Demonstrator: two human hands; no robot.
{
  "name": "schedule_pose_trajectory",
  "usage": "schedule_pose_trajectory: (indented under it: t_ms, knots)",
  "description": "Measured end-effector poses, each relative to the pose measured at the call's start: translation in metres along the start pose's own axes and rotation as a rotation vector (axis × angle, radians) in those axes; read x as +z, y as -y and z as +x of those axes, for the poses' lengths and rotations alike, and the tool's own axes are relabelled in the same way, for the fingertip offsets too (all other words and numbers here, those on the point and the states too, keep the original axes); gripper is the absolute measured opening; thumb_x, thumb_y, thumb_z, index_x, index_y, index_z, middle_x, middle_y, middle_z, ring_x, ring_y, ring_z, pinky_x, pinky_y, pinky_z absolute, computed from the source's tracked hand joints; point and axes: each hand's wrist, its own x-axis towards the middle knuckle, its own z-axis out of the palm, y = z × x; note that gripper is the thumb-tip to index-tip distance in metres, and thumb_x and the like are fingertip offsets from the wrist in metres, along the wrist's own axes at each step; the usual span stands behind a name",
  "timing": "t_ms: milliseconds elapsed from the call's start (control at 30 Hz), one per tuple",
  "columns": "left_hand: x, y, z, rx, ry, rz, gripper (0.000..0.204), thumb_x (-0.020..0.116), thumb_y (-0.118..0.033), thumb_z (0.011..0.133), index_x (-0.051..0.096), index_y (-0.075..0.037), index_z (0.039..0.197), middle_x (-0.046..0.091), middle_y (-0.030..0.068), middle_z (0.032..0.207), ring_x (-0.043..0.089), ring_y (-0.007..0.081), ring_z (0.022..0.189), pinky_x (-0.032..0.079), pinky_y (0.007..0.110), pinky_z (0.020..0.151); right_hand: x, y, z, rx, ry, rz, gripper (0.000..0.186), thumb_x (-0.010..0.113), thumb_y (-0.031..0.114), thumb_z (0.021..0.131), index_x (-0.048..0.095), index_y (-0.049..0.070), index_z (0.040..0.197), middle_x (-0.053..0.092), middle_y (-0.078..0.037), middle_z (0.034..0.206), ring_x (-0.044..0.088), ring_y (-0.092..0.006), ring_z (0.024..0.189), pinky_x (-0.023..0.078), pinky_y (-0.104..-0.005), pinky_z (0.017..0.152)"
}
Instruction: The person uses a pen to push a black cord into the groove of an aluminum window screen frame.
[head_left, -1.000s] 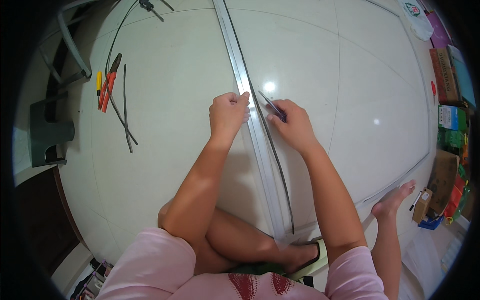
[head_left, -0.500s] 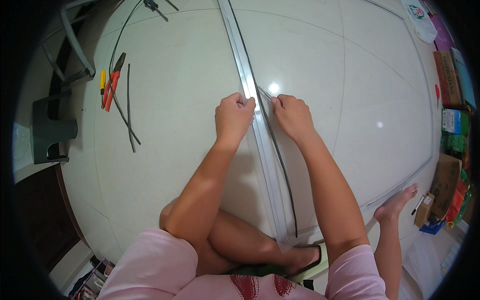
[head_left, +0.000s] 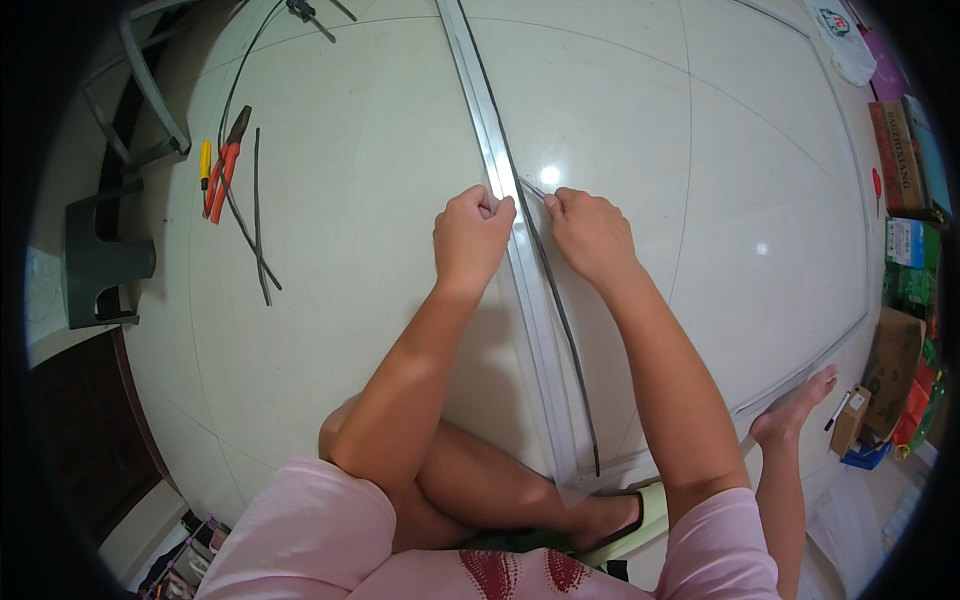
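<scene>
A silver metal frame rail (head_left: 530, 295) runs from the top of the view down toward my crossed leg. My left hand (head_left: 472, 238) is closed around it at mid-length, thumb on top. Along its right side lies a thin dark grey strip (head_left: 568, 325), close against the rail higher up and bowed away from it lower down. My right hand (head_left: 592, 235) is closed on a thin metal-shafted tool (head_left: 532, 187), whose tip meets the strip beside the rail. The tool's handle is hidden in my fist, so its kind is unclear.
Red-handled pliers (head_left: 226, 175), a yellow-handled tool (head_left: 205, 163) and loose dark strips (head_left: 258, 210) lie on the left floor. A green stool (head_left: 100, 255) stands farther left. Cardboard boxes (head_left: 893, 355) line the right. The frame's far side (head_left: 865, 270) borders that area.
Both hands have shifted very slightly right, keeping their grips. The strip's loose lower end has moved a little right too. The tool tip stays at nearly the same spot.
</scene>
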Motion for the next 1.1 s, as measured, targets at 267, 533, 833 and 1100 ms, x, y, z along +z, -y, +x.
schedule_pose_trajectory:
  t_ms: [267,533,833,1100]
  knots:
    - [0.002,-0.005,-0.007,0.069,-0.032,0.152,0.035,0.070,-0.025,0.081,0.050,-0.004,0.062,0.053,0.0032,0.051,0.048,0.0108,0.047,0.038,0.029,0.048,0.005,0.009,-0.006,-0.115,-0.013,-0.292,0.014,0.052,0.013,0.080,0.059,0.002,0.083,0.066,-0.017,0.073,0.066,-0.0335,0.070,0.051,-0.0410,0.064]
    - [0.003,-0.011,-0.009,0.051,-0.052,0.210,0.034,0.071,-0.028,0.077,0.052,-0.003,0.063,0.056,0.0062,0.056,0.052,0.0179,0.053,0.043,0.034,0.054,0.018,-0.008,-0.003,-0.133,-0.092,-0.151,0.021,0.049,0.019,0.088,0.058,0.002,0.083,0.065,-0.018,0.070,0.065,-0.0360,0.066,0.050,-0.0435,0.061]
    - [0.003,-0.011,-0.009,0.022,-0.038,0.210,0.033,0.070,-0.028,0.077,0.054,-0.003,0.066,0.056,0.0059,0.057,0.052,0.0187,0.054,0.043,0.034,0.055,0.018,-0.007,0.000,-0.159,-0.123,-0.126,0.033,0.042,0.028,0.096,0.057,0.001,0.084,0.064,-0.019,0.068,0.064,-0.0374,0.065,0.048,-0.0466,0.060]
    - [0.005,-0.010,-0.007,0.025,-0.047,0.226,0.032,0.070,-0.029,0.077,0.054,-0.003,0.067,0.055,0.0050,0.057,0.052,0.0188,0.054,0.043,0.034,0.055,0.015,-0.007,0.001,-0.171,-0.120,-0.153,0.030,0.044,0.027,0.095,0.057,0.002,0.085,0.064,-0.019,0.067,0.064,-0.0364,0.065,0.048,-0.0459,0.060]
